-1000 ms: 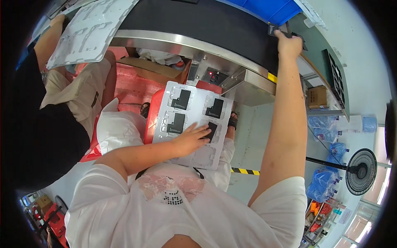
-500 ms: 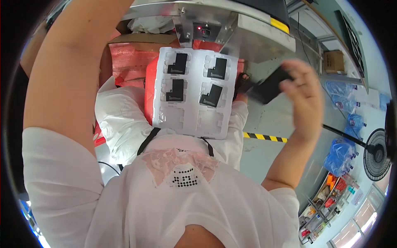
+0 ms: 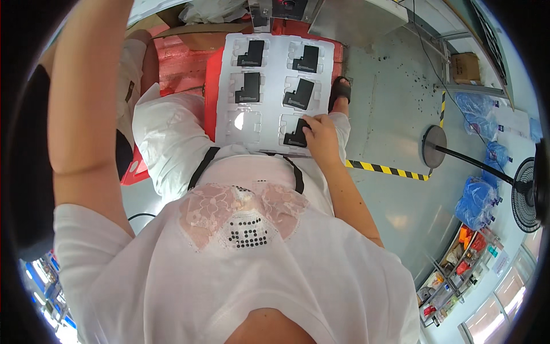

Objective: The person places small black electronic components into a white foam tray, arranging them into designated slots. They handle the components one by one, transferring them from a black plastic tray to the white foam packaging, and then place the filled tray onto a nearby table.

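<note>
Left of the white tray (image 3: 273,92), the left forearm (image 3: 86,103) runs up to the view's edge; left hand out of view, grip cannot be told. Red seat (image 3: 212,86) shows along the tray's left edge. Tray, left column: upper-left piece (image 3: 252,53) and middle-left piece (image 3: 248,87), both in pockets, small pale print on the foot of each, too small to read. Both flat, dull black, L-shaped; long axis runs away from the wearer, foot pointing left. Tray's lower-left pocket: bright glare spot. Right column: upper-right piece (image 3: 306,59), same form, foot left; middle-right piece (image 3: 299,93), far end tilted right, askew to its pocket, print likewise illegible. Lower-right piece (image 3: 294,136) in the tray's lower-right pocket, foot left, long axis away from the wearer, right side partly covered. Right hand (image 3: 322,137) at the tray's lower-right edge, fingers bent, tips touching this piece; pinching or merely pressing, cannot tell. Right of tray: black sandal (image 3: 342,89) just beside; striped tape (image 3: 389,169) farther; fan (image 3: 524,195) well apart.
</note>
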A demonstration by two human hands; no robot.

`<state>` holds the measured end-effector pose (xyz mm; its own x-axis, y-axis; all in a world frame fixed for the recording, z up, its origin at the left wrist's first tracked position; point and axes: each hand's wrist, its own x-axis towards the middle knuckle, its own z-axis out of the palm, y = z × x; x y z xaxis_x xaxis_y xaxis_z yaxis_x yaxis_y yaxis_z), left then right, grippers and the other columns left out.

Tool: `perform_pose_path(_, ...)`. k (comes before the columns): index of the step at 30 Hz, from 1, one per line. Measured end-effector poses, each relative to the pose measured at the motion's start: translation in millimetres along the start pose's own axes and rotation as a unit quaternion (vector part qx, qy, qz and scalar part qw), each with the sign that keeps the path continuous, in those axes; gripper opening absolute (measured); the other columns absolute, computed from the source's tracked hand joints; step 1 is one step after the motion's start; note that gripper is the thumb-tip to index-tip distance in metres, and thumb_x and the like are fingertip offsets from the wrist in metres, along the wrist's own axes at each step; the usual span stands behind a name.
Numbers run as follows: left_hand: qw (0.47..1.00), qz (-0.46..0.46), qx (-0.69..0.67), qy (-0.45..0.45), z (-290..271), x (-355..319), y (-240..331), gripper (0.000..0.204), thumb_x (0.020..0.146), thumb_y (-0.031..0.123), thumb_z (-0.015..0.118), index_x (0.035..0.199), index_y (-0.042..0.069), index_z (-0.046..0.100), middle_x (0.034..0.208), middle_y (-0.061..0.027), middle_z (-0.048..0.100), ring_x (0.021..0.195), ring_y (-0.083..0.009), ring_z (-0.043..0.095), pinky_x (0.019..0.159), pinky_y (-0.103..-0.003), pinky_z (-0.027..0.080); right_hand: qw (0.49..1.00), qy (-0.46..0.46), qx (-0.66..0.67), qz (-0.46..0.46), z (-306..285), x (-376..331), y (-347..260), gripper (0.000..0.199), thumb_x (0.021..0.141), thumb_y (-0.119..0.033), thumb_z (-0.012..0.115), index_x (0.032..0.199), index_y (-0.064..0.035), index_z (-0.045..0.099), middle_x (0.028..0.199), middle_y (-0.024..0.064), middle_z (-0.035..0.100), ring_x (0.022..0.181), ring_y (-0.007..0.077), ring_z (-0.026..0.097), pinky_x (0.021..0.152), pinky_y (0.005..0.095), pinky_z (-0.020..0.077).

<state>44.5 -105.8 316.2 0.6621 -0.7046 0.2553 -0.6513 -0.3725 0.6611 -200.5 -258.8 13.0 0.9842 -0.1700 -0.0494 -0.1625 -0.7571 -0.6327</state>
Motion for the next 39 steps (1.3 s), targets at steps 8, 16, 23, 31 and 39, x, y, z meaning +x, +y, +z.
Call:
perform_pose_path(8,0.911,-0.302,-0.243,-0.142,159.8,-191.1,-137.4,0.013,0.078,0.014,0.067,0.084,0.003,0.066,0.081,-0.0015,0.063,0.072,-0.0072,0.055,0.065,-0.023,0.045,0.976,-0.031,-0.186,-0.108,-0.1,-27.8,-18.1,0.052,0.07,-0.011,0.063,0.12,-0.0073,0.05,0.12,0.0109,0.048,0.106,0.0292,0.047,0.087,0.0447,0.039)
perform_pose_path(16,0.989,-0.138,-0.051,0.024,230.0,-225.3,-180.6,0.018,0.072,0.014,0.068,0.088,0.006,0.066,0.087,-0.0075,0.059,0.083,-0.0248,0.056,0.074,-0.033,0.045,0.925,-0.096,-0.322,-0.177,18.9,-54.4,2.1,0.045,0.076,-0.012,0.053,0.12,-0.0059,0.051,0.136,0.0101,0.039,0.123,0.023,0.04,0.095,0.0527,0.0335)
perform_pose_path(23,0.974,-0.15,0.167,0.034,216.0,-244.6,-152.7,0.071,0.065,0.029,0.075,0.126,0.01,0.043,0.131,-0.0206,0.032,0.119,-0.0385,0.033,0.097,-0.047,0.031,0.983,-0.009,-0.142,-0.118,7.2,-31.8,-13.1,0.029,0.08,-0.019,0.055,0.103,-0.0031,0.06,0.107,0.0123,0.057,0.101,0.0274,0.053,0.083,0.0485,0.0388)
perform_pose_path(31,0.969,-0.246,0.025,0.018,206.3,-210.8,-126.2,0.103,0.062,0.049,0.074,0.136,-0.001,0.022,0.139,-0.0317,0.014,0.129,-0.0429,0.021,0.101,-0.052,0.026,0.938,-0.059,-0.18,0.29,-6.9,83.8,-46.1,0.048,0.077,-0.044,0.06,0.101,-0.0018,0.063,0.102,0.0198,0.061,0.097,0.0336,0.059,0.077,0.0431,0.0477)
perform_pose_path(39,0.61,-0.209,-0.732,0.218,124.5,-57.9,-52.1,0.066,0.084,0.039,0.059,0.129,0.0,0.03,0.122,-0.018,0.044,0.115,-0.0313,0.045,0.094,-0.046,0.043,0.95,0.058,-0.052,0.301,5.2,75.0,12.5,0.044,0.065,-0.037,0.072,0.083,0.0026,0.065,0.089,0.0222,0.063,0.084,0.0365,0.061,0.075,0.0424,0.0466)
